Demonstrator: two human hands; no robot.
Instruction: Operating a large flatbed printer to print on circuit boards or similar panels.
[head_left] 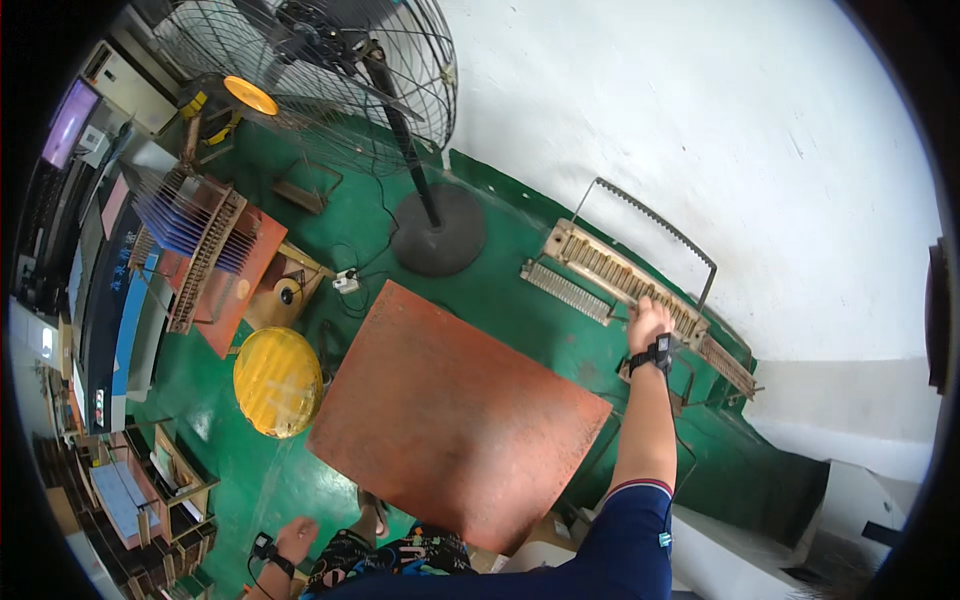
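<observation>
My right hand (650, 322) reaches out to the right and its fingers are closed on the long edge of a slotted wooden rack (615, 268). The rack leans low by the wall, with a toothed metal handle-like bar (668, 232) rising behind it. Beside its near edge lies a second row of close-set slots (568, 291). My left hand (296, 540) hangs at the lower left, away from the rack and beside my patterned shorts. Its fingers are blurred and mostly hidden, and no object shows in it.
A reddish-brown square tabletop (455, 400) stands before me. Left of it is a round yellow stool (278, 383). A large standing fan (437, 230) is at the back. A rack holding blue sheets (195, 235) sits on another red board. Cables and a power strip (346, 281) lie on the green floor.
</observation>
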